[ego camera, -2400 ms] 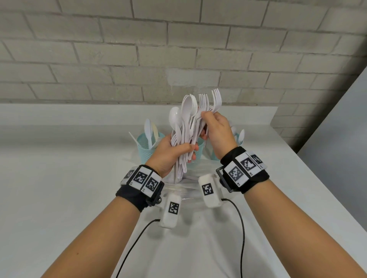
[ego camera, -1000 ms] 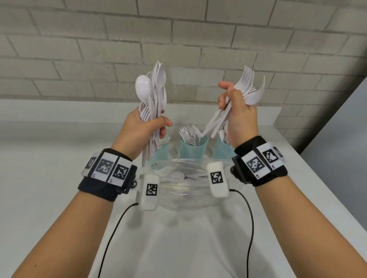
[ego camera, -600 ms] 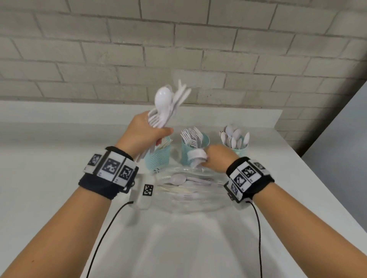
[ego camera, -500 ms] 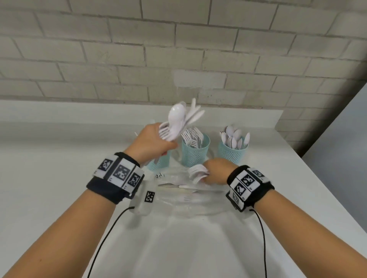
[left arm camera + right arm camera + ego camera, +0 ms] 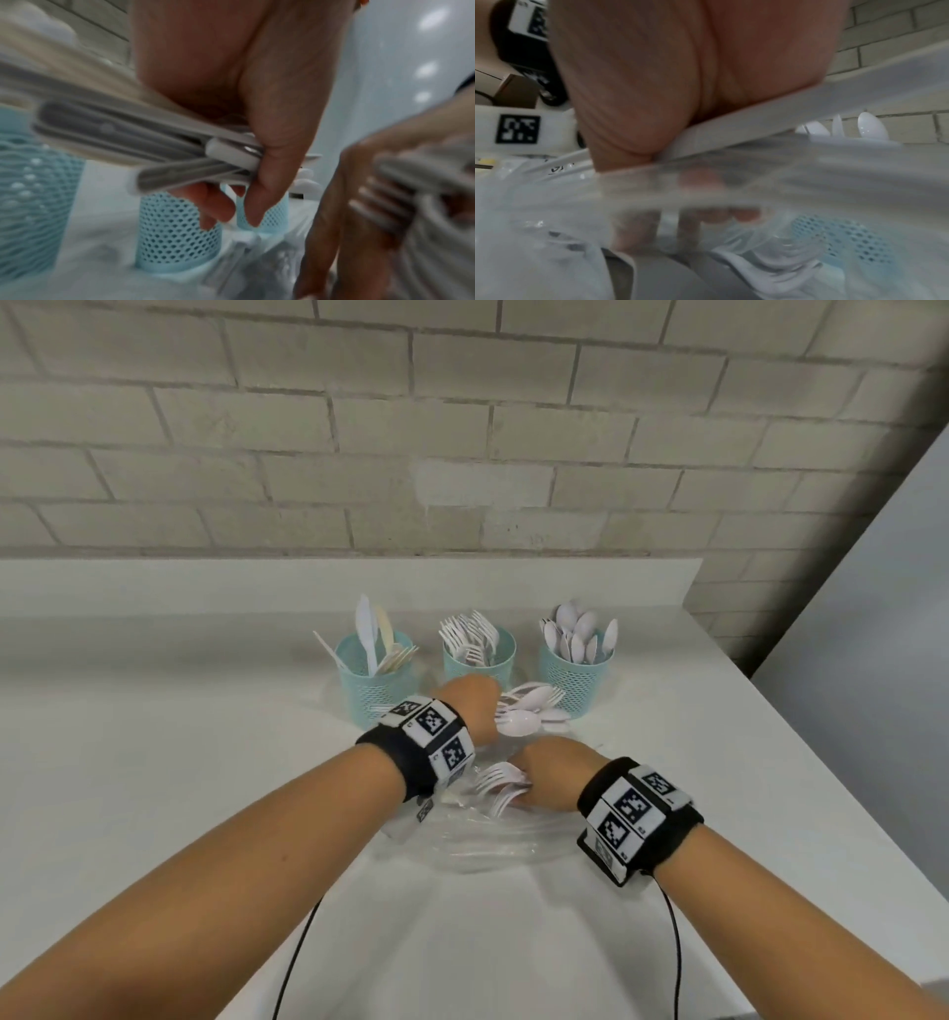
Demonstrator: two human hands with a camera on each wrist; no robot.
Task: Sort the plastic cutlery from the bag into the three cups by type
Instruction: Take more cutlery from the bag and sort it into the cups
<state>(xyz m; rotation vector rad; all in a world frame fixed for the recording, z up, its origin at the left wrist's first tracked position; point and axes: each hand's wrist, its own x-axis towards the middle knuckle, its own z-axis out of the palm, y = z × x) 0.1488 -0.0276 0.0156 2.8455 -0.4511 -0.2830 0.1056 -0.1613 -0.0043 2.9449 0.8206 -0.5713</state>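
Observation:
Three teal mesh cups stand in a row: the left cup holds knives, the middle cup forks, the right cup spoons. My left hand grips a mixed bundle of white cutlery, mostly spoons, low in front of the middle cup. Its handles cross my palm in the left wrist view. My right hand grips a bunch of forks and rests on the clear plastic bag. The right wrist view is blurred, and its fingers show only through the bag film.
The white counter runs back to a raised ledge and a brick wall. The counter's right edge drops off beside a grey panel. Two black cables trail from my wrists toward me.
Both hands have dropped from chest height to the counter. The right hand brought its forks down onto the bag, and the left lowered its bundle in front of the cups.

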